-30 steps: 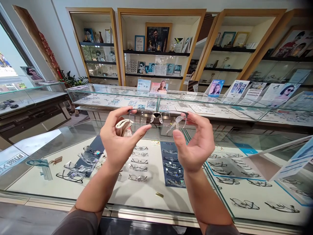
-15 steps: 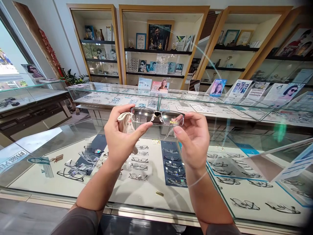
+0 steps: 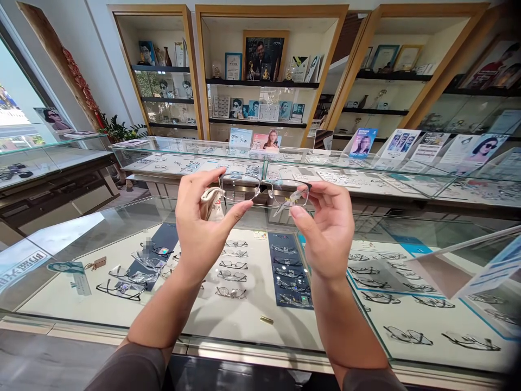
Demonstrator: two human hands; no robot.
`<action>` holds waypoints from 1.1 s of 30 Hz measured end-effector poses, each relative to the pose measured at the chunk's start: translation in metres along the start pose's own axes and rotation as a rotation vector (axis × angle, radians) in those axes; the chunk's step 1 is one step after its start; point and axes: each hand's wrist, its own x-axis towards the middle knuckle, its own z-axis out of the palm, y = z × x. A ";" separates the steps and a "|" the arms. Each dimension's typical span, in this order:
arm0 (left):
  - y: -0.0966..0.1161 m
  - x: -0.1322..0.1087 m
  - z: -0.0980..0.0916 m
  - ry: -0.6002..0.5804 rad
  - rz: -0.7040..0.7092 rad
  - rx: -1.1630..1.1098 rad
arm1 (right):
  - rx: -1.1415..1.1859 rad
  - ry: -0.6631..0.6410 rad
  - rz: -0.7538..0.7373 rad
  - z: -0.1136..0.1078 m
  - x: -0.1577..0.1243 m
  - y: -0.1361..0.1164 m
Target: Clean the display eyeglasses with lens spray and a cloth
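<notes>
I hold a pair of clear-lensed glasses [image 3: 264,193] up in front of me with both hands, above a glass display counter [image 3: 61,239]. My left hand [image 3: 201,228] pinches the left end of the frame between thumb and fingers, with a beige cleaning cloth [image 3: 211,203] tucked in its palm. At the frame's right end, my right hand [image 3: 328,231] grips it with thumb and fingertips. A yellow logo sticker shows on the right lens.
Under the counter glass lie several rows of glasses on white and dark blue pads [image 3: 287,269]. A second glass counter [image 3: 260,163] stands behind, with leaflets and small posters on it. Wooden wall shelves [image 3: 260,84] hold pictures and certificates. A card stand [image 3: 468,266] rises at right.
The glasses have tilted slightly and risen a little between my hands, and the grip of both hands has stayed on the frame ends.
</notes>
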 end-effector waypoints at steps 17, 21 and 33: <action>0.001 -0.002 0.001 -0.003 -0.018 0.040 | -0.107 -0.010 -0.031 -0.004 0.002 -0.003; 0.000 -0.002 0.001 -0.018 -0.024 0.057 | -0.124 -0.004 -0.032 -0.005 0.002 -0.005; 0.000 -0.002 -0.001 -0.075 -0.091 0.062 | -0.176 0.010 -0.055 -0.005 0.002 -0.007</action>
